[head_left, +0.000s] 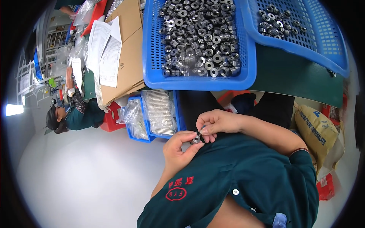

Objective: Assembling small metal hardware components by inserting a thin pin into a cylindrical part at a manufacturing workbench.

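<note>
Close in front of my body, my left hand [176, 151] pinches a small round metal bushing [196, 140] with a hole through its middle. Against it, my right hand [220, 123] has thumb and forefinger pressed together. Whatever the right fingertips hold is too small and too covered to name; a dark tip and a bit of blue show there. Beyond my hands, on the bench, a blue plastic basket [149, 78] holds a thick layer of similar metal bushings [197, 41]. To its right, a second blue basket [262, 38] sits tilted with fewer bushings.
The green bench [296, 72] runs under the baskets. Cardboard [127, 57] and paper sheets [110, 57] lie to the left. Below stand blue bins [176, 114] with bagged metal rods [159, 110]. A yellow sack [317, 133] is at right. Another person [81, 116] sits at far left.
</note>
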Demonstrator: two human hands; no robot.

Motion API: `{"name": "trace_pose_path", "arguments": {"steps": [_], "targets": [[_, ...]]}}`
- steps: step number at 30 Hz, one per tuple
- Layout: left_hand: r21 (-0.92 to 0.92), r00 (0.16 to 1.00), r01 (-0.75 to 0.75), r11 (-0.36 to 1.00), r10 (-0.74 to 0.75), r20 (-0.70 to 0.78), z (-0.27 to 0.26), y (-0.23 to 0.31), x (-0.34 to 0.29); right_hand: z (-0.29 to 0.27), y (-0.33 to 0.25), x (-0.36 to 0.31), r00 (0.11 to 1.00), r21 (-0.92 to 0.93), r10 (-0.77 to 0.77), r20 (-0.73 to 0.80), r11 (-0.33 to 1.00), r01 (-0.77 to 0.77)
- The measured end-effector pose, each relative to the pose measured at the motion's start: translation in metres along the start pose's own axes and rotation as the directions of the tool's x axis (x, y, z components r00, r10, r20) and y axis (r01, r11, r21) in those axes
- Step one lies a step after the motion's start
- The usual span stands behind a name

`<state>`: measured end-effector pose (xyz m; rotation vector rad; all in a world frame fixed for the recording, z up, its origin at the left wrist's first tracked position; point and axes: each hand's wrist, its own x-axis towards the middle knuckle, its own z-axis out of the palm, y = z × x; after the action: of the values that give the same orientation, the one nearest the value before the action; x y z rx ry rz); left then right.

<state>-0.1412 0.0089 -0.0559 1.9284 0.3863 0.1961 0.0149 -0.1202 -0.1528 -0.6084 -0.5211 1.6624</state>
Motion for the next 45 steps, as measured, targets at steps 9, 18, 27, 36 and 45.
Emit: {"name": "trace_pose_path", "arguments": {"steps": [9,18,27,36,45], "targets": [[0.132,0.992,-0.105,0.986,0.094,0.087,-0.006,0.01,0.007,0.0,0.001,0.005,0.998,-0.003,0.048,0.036,0.999,-0.048],[0.102,0.985,-0.138,0.985,0.126,0.116,-0.007,0.011,0.009,0.001,-0.004,0.003,0.99,-0.053,0.12,0.068,0.992,-0.117],[0.135,0.983,-0.151,0.979,0.134,0.13,-0.007,0.011,0.01,0.006,0.003,0.0,0.996,-0.009,-0.083,0.03,0.996,0.083],[0.108,0.992,-0.105,0.989,0.096,0.086,-0.006,0.007,0.007,0.009,0.0,-0.001,0.999,0.031,-0.013,0.039,0.999,0.011],[0.117,0.982,-0.166,0.979,0.153,0.111,-0.008,0.01,0.01,0.01,-0.003,-0.001,0.999,-0.044,0.0,0.049,0.999,0.002]]}}
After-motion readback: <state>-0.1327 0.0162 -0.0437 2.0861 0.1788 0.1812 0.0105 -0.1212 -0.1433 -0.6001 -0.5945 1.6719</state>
